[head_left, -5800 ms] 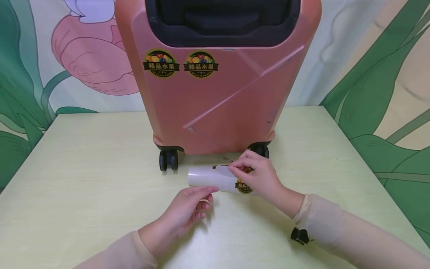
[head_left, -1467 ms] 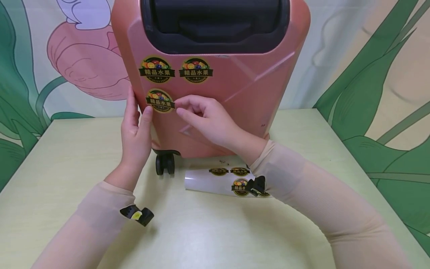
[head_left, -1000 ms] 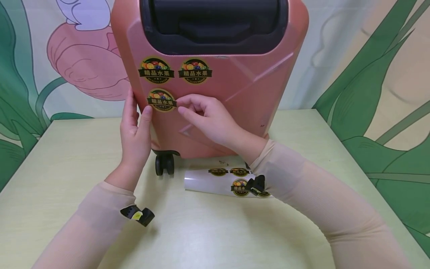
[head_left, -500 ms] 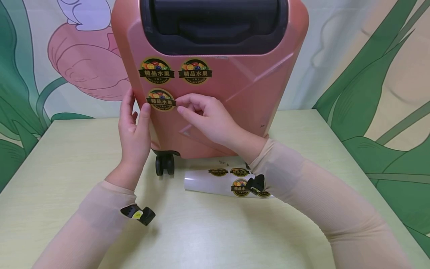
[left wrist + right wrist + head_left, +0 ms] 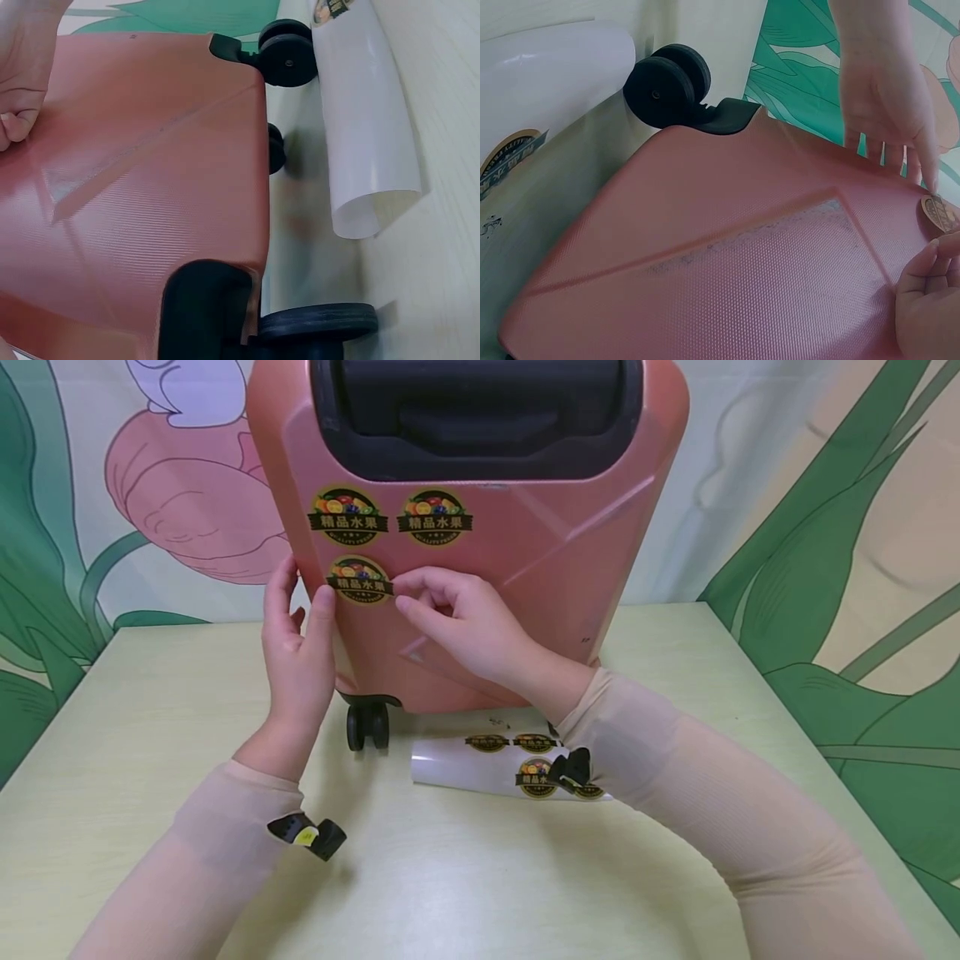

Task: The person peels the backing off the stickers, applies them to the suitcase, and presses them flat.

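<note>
A pink hard-shell suitcase (image 5: 517,635) stands upright on the table. Low on its left side is a round black fruit sticker (image 5: 358,568) with a banner, tilted slightly down to the right. My right hand (image 5: 480,627) pinches that sticker's right end between thumb and forefinger. Along the suitcase's left edge my left hand (image 5: 296,672) lies with fairly straight fingers, its thumb tip touching the sticker's left end. In the right wrist view the sticker (image 5: 936,214) shows between both hands. Two matching stickers, a left one (image 5: 348,517) and a right one (image 5: 435,518), sit flat above it.
A curled white sticker sheet (image 5: 461,764) bearing several stickers lies on the table (image 5: 465,877) before the suitcase, partly under my right forearm. A black wheel (image 5: 367,725) shows at lower left. Behind stands a wall with painted leaves (image 5: 847,568).
Earlier my right hand was at the sheet peeling a sticker; both hands have since come up to the suitcase with it. Over the last second the sticker and left thumb shifted up slightly.
</note>
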The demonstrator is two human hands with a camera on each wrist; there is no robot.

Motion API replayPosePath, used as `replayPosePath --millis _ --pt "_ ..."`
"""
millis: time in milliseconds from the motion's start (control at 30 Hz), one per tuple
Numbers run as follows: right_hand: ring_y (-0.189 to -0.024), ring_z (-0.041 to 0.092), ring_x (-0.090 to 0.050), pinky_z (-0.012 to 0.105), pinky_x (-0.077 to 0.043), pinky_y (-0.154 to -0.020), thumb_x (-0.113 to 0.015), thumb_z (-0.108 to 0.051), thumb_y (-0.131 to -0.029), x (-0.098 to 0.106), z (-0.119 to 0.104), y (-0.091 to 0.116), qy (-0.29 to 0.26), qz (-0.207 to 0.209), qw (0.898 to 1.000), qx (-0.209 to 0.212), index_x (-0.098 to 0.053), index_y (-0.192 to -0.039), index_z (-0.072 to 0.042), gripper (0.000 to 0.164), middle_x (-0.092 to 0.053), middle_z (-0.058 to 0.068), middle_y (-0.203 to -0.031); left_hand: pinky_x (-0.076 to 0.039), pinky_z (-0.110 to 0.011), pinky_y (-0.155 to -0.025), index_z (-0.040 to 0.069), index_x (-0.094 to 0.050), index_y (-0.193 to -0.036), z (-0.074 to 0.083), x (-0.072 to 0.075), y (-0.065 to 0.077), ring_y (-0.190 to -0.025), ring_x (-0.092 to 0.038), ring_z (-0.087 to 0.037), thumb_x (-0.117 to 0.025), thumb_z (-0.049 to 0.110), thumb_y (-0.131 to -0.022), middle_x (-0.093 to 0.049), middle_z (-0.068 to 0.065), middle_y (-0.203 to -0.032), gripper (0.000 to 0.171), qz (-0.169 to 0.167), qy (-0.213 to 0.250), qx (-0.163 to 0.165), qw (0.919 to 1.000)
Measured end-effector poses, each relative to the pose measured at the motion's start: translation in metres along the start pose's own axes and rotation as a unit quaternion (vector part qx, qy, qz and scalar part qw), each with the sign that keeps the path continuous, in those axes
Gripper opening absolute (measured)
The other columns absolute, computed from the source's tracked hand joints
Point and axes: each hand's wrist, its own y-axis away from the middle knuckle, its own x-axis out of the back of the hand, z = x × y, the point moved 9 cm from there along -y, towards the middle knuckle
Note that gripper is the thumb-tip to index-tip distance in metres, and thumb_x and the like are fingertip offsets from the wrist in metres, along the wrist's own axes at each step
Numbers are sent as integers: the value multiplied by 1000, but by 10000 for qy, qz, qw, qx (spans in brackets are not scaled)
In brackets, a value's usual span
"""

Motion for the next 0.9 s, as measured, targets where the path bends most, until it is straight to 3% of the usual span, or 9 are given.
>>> replayPosePath --millis 200,367,500,633,800,867,900 --pt "-68 15 -48 23 -40 -67 -56 -15 -94 0 1 0 13 2 10000 -28 -62 -115 -4 25 -52 6 -72 -30 -31 -105 7 -33 -144 1 -2 -8 -131 -29 -10 -48 16 -97 -39 -3 -142 50 -98 671 -36 9977" --pt "-69 15 -49 23 -41 -68 -55 -15 -94 1 1 1 145 -6 9999 -41 -62 -116 -5 25 -53 5 -72 -33 -30 -103 6 -39 -142 0 0 -10 -128 -36 -12 -51 12 -96 -47 -5 -138 48 -12 956 -104 9954" --pt "-67 13 -49 23 -41 -65 -56 -16 -94 2 -1 3 476 53 9989 -5 -63 -117 -6 26 -55 3 -72 -30 -30 -103 5 -43 -139 2 3 -10 -127 -39 -12 -52 10 -95 -50 -5 -135 46 209 647 -195 9975" --pt "-66 10 -51 22 -42 -63 -56 -18 -94 2 -8 6 1213 149 9925 95 -63 -120 -8 29 -59 -1 -75 -28 -32 -100 5 -45 -137 4 7 -8 -126 -40 -10 -54 11 -94 -53 -3 -133 45 445 215 -255 9985" --pt "-68 8 -52 23 -43 -65 -55 -20 -93 23 -28 12 2130 819 9716 630 -65 -116 -8 28 -63 -2 -79 -28 -31 -100 5 -47 -137 5 9 -7 -125 -41 -10 -55 12 -94 -54 -2 -132 44 530 62 -363 9979" --pt "-73 12 -53 25 -43 -68 -55 -19 -93 39 -44 16 2530 1318 9495 1303 -66 -113 -5 27 -63 2 -83 -28 -31 -101 5 -46 -137 5 9 -7 -126 -41 -9 -55 12 -94 -53 -2 -133 45 531 4 -373 9979" --pt "-77 15 -53 28 -43 -71 -55 -18 -92 48 -53 19 2804 1569 9313 1718 -66 -112 -4 26 -63 5 -86 -28 -30 -101 5 -46 -137 5 10 -7 -126 -41 -9 -55 12 -94 -53 -2 -133 45 535 -5 -380 9978"
